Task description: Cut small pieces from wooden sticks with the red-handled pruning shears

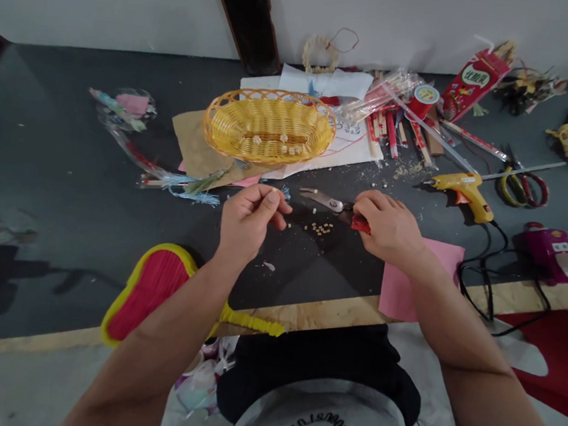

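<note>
My left hand pinches a small pale piece between thumb and forefinger, over the dark tabletop. To its right, my right hand is wrapped round the red handles of a cutting tool, whose silvery blades point left. One tiny pale piece lies by the blade tip. Several small cut pieces are scattered on the table between and below the hands. Behind the hands sits a yellow woven basket with several small pale pieces inside.
A yellow glue gun, scissors and a purple box stand to the right. Pink paper lies under my right forearm. A pink and yellow item is near my left forearm. Sticks, thread and a red carton are at the back.
</note>
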Action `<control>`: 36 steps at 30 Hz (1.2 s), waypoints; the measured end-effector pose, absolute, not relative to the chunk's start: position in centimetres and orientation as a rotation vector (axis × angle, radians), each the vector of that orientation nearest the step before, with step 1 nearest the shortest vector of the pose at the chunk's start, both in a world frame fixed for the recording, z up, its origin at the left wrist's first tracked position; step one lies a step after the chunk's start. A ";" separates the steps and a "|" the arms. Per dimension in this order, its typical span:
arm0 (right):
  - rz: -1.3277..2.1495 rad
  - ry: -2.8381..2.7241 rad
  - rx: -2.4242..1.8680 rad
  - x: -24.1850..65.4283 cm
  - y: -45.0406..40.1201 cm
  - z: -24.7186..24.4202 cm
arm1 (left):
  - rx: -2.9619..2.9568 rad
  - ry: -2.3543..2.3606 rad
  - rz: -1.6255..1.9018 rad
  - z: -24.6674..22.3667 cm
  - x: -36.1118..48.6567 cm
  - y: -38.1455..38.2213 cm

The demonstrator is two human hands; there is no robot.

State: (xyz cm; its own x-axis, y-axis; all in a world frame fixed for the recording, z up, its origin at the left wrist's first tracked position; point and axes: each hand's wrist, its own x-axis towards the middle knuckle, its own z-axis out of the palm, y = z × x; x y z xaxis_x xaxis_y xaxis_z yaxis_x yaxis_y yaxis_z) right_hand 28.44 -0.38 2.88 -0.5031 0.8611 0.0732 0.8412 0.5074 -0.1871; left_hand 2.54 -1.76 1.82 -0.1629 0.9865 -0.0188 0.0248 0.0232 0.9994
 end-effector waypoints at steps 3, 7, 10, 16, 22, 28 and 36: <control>0.116 -2.670 -1.415 28.7 -0.4 3.1 | 1.276 1.402 1.362 1.7 2.5 -2.1; 0.070 -2.744 -1.361 28.7 -0.7 3.4 | 1.731 1.431 1.286 1.8 2.1 -2.5; 0.041 -2.760 -1.338 28.4 -1.0 3.6 | 2.007 1.367 1.071 1.7 2.1 -2.4; -0.015 -2.747 -1.280 28.0 -1.3 3.6 | 2.182 1.363 0.851 1.4 2.4 -2.2; -0.015 -2.733 -1.264 27.8 -1.5 3.8 | 2.168 1.344 0.913 1.3 2.4 -2.0; -0.088 -2.704 -1.246 27.9 -1.3 3.6 | 2.132 1.311 0.947 1.0 2.5 -1.7; -0.104 -2.696 -1.240 28.7 -0.7 3.2 | 2.047 1.291 1.058 1.0 2.4 -1.6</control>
